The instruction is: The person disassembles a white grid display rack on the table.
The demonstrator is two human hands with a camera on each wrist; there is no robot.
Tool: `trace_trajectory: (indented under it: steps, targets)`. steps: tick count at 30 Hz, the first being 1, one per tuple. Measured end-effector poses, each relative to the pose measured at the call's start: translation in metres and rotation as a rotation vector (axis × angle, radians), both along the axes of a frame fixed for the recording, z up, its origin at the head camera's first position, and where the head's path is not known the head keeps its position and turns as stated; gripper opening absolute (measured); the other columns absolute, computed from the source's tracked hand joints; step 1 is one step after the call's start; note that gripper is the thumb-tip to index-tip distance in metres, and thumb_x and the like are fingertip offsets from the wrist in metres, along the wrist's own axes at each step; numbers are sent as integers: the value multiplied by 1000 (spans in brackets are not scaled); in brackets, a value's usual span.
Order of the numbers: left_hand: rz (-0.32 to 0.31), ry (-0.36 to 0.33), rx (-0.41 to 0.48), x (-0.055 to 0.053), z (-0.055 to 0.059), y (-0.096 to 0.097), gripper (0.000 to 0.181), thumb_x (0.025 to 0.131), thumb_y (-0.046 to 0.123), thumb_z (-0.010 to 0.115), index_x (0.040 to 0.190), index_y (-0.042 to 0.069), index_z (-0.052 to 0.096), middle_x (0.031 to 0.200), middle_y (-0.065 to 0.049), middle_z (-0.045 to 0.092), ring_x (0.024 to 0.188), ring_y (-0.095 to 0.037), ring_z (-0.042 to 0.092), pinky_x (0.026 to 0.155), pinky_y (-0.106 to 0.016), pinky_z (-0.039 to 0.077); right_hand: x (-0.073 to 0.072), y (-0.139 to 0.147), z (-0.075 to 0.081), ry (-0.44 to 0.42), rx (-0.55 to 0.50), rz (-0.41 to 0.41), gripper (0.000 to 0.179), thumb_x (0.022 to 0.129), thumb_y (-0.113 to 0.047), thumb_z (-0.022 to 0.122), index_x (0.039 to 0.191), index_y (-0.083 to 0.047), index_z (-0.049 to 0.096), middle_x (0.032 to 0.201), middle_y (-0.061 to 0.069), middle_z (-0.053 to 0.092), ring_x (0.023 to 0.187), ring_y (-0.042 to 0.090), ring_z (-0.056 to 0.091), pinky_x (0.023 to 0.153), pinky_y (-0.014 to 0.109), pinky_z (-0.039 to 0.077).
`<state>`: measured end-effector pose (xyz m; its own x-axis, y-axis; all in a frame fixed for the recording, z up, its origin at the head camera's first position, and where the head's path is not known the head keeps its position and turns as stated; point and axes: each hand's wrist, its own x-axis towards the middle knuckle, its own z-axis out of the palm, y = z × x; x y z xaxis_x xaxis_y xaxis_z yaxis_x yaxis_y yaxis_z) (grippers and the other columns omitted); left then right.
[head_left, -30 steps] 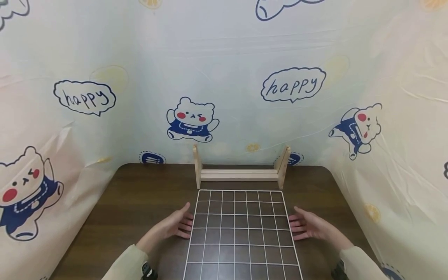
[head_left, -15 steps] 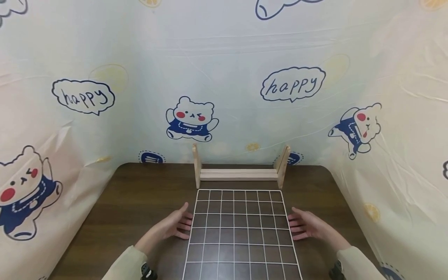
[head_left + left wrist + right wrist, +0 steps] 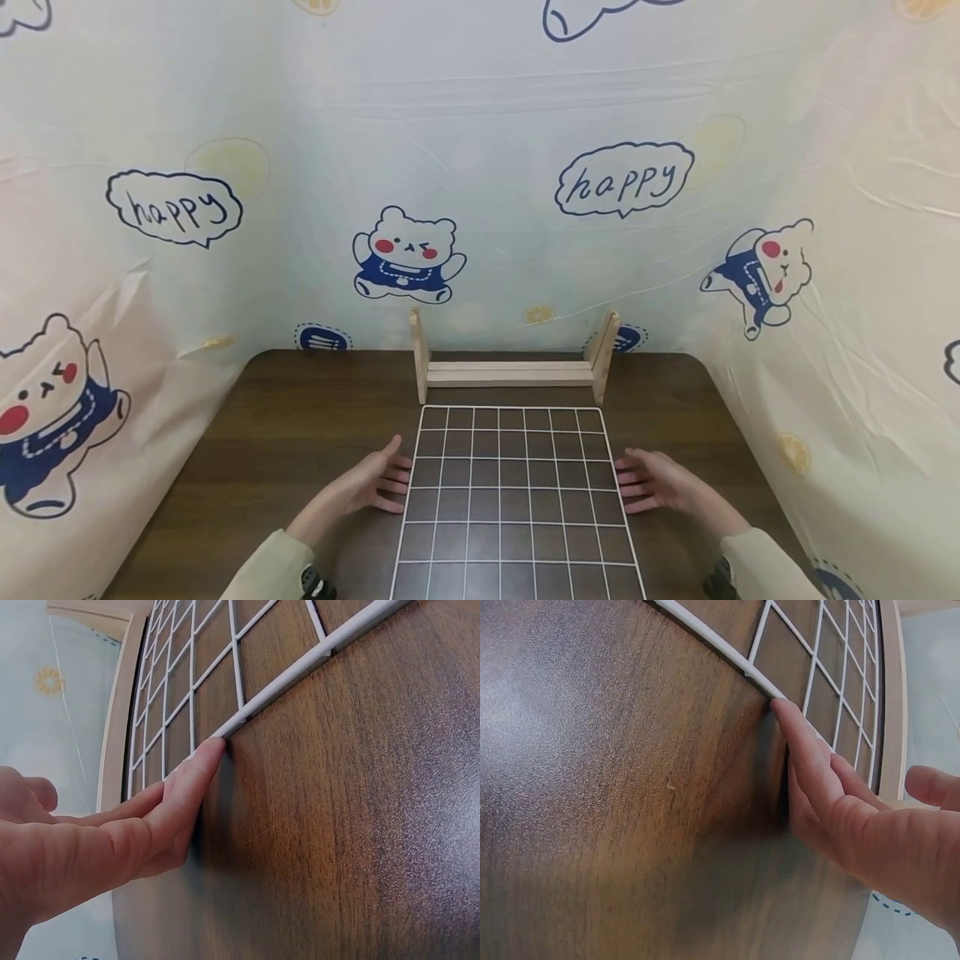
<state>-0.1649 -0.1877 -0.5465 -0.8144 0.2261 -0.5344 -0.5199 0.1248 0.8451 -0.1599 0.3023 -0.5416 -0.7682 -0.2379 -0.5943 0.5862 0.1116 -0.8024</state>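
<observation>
A white wire grid panel lies flat on the dark wood table, its near end cut off by the bottom of the head view. My left hand is at the panel's left side, fingers extended, fingertips right at the outer wire. On the opposite side my right hand mirrors it, with its straight fingertips at the right outer wire. Both wrist views show the fingers meeting the thick edge wire, with thumbs raised away from it. Just beyond the panel's far edge stands a pale wooden rack with two upright end pieces joined by a crossbar.
The brown table has rounded far corners. A pale fabric backdrop printed with bears, orange slices and "happy" bubbles encloses it at the back and both sides. Dark straps sit at the cuffs of the light sleeves.
</observation>
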Motion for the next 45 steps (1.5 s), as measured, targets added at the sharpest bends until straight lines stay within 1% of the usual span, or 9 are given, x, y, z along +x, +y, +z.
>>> trace_trajectory:
  steps: [6,9,14,21,26,33,38,42,45]
  targets:
    - [-14,8,14,1,-4,4,81,100,58,32,129,-16,41,109,-26,50,95,-34,55,75,-53,55,6,8,-4,-16,3,-12,56,103,-37,39,130,11,47,112,19,55,99,31,58,83,52,53]
    - [-17,6,22,1,-6,5,80,100,58,33,130,-16,40,110,-26,49,96,-34,55,76,-53,55,10,13,-6,-16,-11,4,55,103,-37,37,129,10,47,110,16,55,100,28,57,84,51,52]
    - [27,19,7,-4,-8,3,80,99,59,34,130,-15,42,110,-26,49,96,-35,54,75,-53,55,8,11,-9,22,-62,29,54,104,-37,37,129,10,45,109,13,53,101,26,55,86,49,52]
    - [39,-9,28,-1,-11,-5,81,99,59,33,132,-14,41,112,-27,49,98,-35,55,77,-53,54,9,-1,-18,52,-9,-26,50,103,-34,43,125,10,48,105,13,51,95,26,54,81,48,54]
    - [16,2,14,-3,-11,-3,79,98,59,37,132,-12,41,109,-23,48,95,-33,54,76,-51,55,10,-1,-18,57,-2,-48,49,102,-34,44,125,10,49,104,13,52,95,25,54,79,46,54]
    - [64,3,-10,2,-15,-7,68,101,51,37,129,-11,45,103,-19,50,88,-29,55,74,-49,55,5,-7,-21,54,0,-40,45,101,-31,46,121,9,52,98,10,53,89,23,56,78,44,54]
    - [40,43,-19,0,-15,-5,65,102,47,41,130,-12,42,99,-16,51,86,-26,54,72,-46,56,2,-7,-20,62,3,-65,42,100,-29,47,119,8,54,94,8,54,85,21,57,75,44,55]
    - [35,69,-42,-1,-13,-4,59,103,41,42,128,-12,41,95,-14,50,82,-23,53,69,-44,56,-1,-9,-19,72,-10,-50,43,101,-29,46,120,9,52,95,9,54,86,21,57,76,44,55]
    - [28,75,-63,2,-13,-5,55,103,39,42,126,-11,41,92,-14,50,79,-23,52,67,-43,56,-1,-12,-21,62,5,-38,47,101,-32,46,124,9,49,96,10,53,86,22,56,76,45,55]
